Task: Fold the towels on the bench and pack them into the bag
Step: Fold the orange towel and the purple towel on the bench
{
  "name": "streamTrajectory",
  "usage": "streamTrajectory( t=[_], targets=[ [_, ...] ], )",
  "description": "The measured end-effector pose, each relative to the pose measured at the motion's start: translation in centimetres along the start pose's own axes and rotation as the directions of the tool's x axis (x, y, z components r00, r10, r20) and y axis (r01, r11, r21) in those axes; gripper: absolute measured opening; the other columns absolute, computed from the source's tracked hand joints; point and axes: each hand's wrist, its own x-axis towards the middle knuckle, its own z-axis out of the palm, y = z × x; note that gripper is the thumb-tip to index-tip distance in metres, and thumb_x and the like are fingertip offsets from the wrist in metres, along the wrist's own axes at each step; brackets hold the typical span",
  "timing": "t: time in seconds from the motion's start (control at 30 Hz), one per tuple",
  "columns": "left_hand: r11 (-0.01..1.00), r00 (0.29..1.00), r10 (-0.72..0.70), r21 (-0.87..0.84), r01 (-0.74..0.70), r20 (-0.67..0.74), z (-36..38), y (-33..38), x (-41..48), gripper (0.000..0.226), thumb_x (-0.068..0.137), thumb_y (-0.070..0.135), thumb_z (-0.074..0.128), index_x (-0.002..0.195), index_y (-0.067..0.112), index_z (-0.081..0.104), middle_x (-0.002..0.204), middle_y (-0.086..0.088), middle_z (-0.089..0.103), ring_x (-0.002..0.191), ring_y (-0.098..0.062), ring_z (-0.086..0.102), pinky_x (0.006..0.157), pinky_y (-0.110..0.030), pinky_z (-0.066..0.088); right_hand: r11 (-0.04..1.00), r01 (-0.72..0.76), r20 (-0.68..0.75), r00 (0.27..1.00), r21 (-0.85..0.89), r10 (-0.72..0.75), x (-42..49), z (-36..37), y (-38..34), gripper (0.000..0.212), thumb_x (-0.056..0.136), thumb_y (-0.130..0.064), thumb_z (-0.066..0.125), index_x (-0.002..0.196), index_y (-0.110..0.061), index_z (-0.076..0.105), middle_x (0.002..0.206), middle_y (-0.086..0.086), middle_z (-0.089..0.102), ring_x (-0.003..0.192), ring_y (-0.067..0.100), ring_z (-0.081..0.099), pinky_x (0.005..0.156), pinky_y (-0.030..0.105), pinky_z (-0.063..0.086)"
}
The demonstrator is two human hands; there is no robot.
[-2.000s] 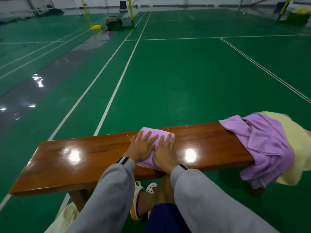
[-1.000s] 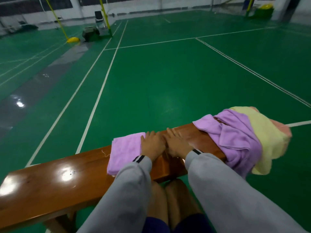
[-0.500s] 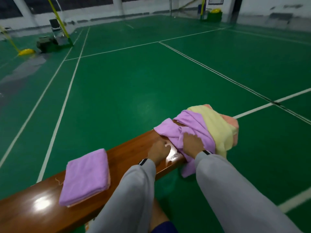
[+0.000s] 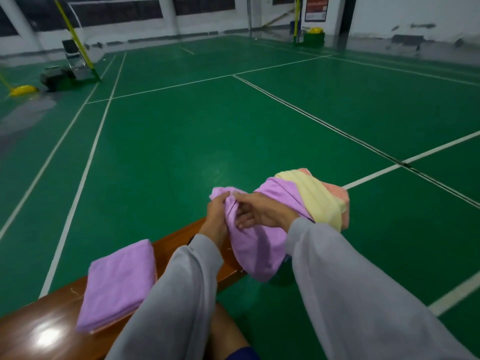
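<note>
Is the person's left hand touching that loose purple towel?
Touching. The head view shows the left hand gripping a bunched edge of the loose purple towel.

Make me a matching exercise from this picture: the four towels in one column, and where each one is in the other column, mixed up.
Things
1. folded purple towel
2. loose purple towel
3. yellow towel
4. pink towel

Places
A. mostly covered by another towel, at the pile's far end
B. held by the left hand and right hand
C. flat on the bench, no hand on it
D. draped over the pile, next to the loose purple one

Pairs: 1-C, 2-B, 3-D, 4-A
</note>
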Motion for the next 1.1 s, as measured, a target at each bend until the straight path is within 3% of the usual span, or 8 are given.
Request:
streamTrajectory(
  t=[0.1,0.17,0.3,0.47,0.6,0.77,0.9,1.1],
  targets=[
    [0.997,0.995,0.069,-0.022,-0.071,-0.068,0.5,3.4,-5.5,0.059,0.077,0.025,0.066,0.119,-0.015,0.06,0.102,-0.031,0.07,0.088,-0.038,0.073,0.078,-0.047,0.061,0.987,0.042,-0.253,0.967,0.152,-0.002,-0.4,-2.2,1.7,0.055,0.103,-0.052,0.046,0.087,-0.005,0.069,0.084,0.017,0.071,0.068,0.027,0.064,0.064,0.032,0.058],
    [0.993,0.993,0.116,-0.02,-0.116,0.0,1.4,5.4,-10.0,0.031,0.094,0.015,0.053,0.096,-0.014,0.062,0.079,-0.025,0.071,0.067,-0.031,0.073,0.065,-0.035,0.058,0.996,0.008,-0.504,0.863,0.089,0.038,1.0,-4.6,5.6,0.049,0.1,-0.048,0.045,0.116,-0.007,0.067,0.115,0.017,0.071,0.092,0.029,0.068,0.088,0.045,0.059],
    [0.974,0.969,0.212,-0.106,-0.2,0.123,1.9,8.1,-13.7,0.024,0.097,0.01,0.044,0.09,-0.008,0.059,0.073,-0.019,0.068,0.06,-0.028,0.071,0.058,-0.031,0.059,0.955,-0.12,-0.397,0.89,0.271,0.224,5.5,-5.7,15.9,0.086,0.073,-0.088,0.059,0.138,-0.033,0.052,0.135,0.0,0.062,0.119,0.032,0.061,0.094,0.052,0.055],
    [0.941,0.932,0.293,-0.24,-0.241,0.214,0.8,10.3,-15.5,0.028,0.091,0.019,0.053,0.103,-0.004,0.064,0.091,-0.017,0.067,0.086,-0.033,0.067,0.094,-0.045,0.053,0.838,-0.152,-0.262,0.907,0.524,0.329,2.5,-0.4,14.1,0.085,0.055,-0.073,0.086,0.123,-0.023,0.068,0.122,0.014,0.071,0.11,0.042,0.067,0.087,0.062,0.055],
    [0.941,0.93,0.293,-0.238,-0.24,0.221,-1.0,10.8,-15.6,0.03,0.088,0.024,0.059,0.102,-0.002,0.064,0.089,-0.016,0.067,0.088,-0.033,0.066,0.097,-0.046,0.052,0.781,-0.005,-0.145,0.982,0.624,0.122,0.4,2.8,9.0,0.037,0.095,-0.037,0.062,0.12,-0.01,0.07,0.11,0.015,0.074,0.095,0.033,0.072,0.086,0.051,0.059],
    [0.936,0.932,0.342,-0.127,-0.327,0.12,-4.3,11.8,-14.6,0.032,0.059,0.006,0.064,0.09,0.005,0.054,0.092,-0.009,0.052,0.089,-0.027,0.054,0.094,-0.044,0.053,0.912,0.201,-0.384,0.922,0.358,-0.052,0.0,3.4,-0.1,0.038,0.07,-0.045,0.085,0.082,-0.014,0.066,0.075,0.012,0.06,0.062,0.025,0.055,0.058,0.034,0.045],
    [0.951,0.953,0.295,-0.124,-0.284,0.076,-6.5,11.6,-13.3,0.025,0.094,0.025,0.055,0.092,0.0,0.062,0.097,-0.016,0.064,0.092,-0.028,0.061,0.093,-0.046,0.052,0.806,0.388,-0.351,0.905,0.447,-0.24,-0.9,2.7,-6.4,0.056,0.077,-0.041,0.085,0.113,-0.001,0.069,0.107,0.016,0.074,0.099,0.028,0.072,0.094,0.044,0.058],
    [0.913,0.939,0.337,0.267,-0.308,-0.07,-8.1,9.2,-10.9,0.015,0.095,0.018,0.069,0.086,0.007,0.065,0.082,-0.014,0.066,0.077,-0.025,0.062,0.071,-0.034,0.056,0.933,0.296,-0.304,0.925,0.203,-0.227,-2.0,2.2,-5.8,0.031,0.085,-0.018,0.079,0.109,0.0,0.069,0.108,0.021,0.072,0.094,0.029,0.069,0.095,0.045,0.057]
  ],
)
